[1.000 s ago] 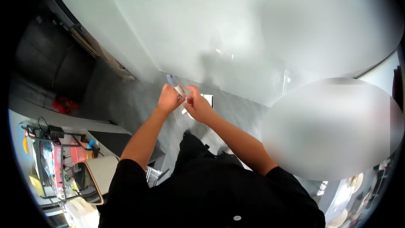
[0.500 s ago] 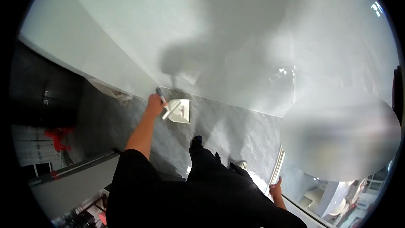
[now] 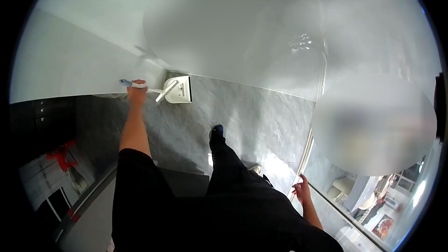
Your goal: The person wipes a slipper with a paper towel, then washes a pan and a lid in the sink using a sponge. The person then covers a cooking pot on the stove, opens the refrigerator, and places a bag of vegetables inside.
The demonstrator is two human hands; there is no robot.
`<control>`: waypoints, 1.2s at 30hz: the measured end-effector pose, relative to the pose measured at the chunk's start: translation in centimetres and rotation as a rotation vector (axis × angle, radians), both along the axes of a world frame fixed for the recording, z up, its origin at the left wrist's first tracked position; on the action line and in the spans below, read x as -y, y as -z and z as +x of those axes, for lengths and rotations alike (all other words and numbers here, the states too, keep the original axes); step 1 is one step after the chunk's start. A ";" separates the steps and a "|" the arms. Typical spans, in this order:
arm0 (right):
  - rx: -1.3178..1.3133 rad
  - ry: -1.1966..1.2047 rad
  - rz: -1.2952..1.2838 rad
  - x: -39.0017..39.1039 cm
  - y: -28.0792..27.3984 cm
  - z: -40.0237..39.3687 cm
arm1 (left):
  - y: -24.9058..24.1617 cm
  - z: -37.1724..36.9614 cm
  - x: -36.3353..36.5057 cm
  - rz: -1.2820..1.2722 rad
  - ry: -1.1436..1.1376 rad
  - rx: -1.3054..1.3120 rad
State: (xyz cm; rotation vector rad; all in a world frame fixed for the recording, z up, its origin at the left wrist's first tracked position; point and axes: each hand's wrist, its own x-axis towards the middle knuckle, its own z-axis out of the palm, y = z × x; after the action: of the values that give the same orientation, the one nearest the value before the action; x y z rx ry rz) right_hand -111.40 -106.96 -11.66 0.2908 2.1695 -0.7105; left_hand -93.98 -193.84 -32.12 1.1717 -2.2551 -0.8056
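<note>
My left hand (image 3: 137,91) is closed around the pale handle of a small brush (image 3: 166,90), whose grey-blue end sticks out to the left of my fist. The brush's long white head lies over the left part of a white dustpan (image 3: 185,94) on the grey floor, close to the wall. A few small marks or bits show in the pan, too small to make out. On the right, my right hand (image 3: 301,189) hangs beside a pale floor track, fingers apart and holding nothing.
Grey marbled floor (image 3: 261,116) runs along a pale wall (image 3: 224,42). A pale track (image 3: 307,149) crosses the floor at right. A red object (image 3: 63,156) stands at far left, near dark cabinets (image 3: 44,116). My shoe (image 3: 217,131) is below the dustpan. Furniture shows at lower right.
The view has shifted. My left hand and the brush have turned so the handle points further left, with the brush head now over the pan. My right hand sits slightly higher in view.
</note>
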 end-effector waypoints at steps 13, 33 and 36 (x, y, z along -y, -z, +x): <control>-0.081 0.002 0.186 -8.2 0.6 8.3 | 6.0 2.5 1.4 0.451 0.002 0.880; -0.198 1.430 0.153 -28.0 2.8 46.3 | -9.1 -33.0 -89.0 0.272 1.657 1.092; -0.372 1.580 0.189 -32.2 2.1 48.6 | -10.4 -30.4 -102.1 0.183 1.847 1.120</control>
State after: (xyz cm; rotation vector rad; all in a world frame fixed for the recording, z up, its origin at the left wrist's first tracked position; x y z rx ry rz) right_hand -62.83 -74.75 -13.77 2.2192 1.9745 -1.4067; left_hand -124.41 -91.70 -21.72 -1.3229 -3.9173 -0.8960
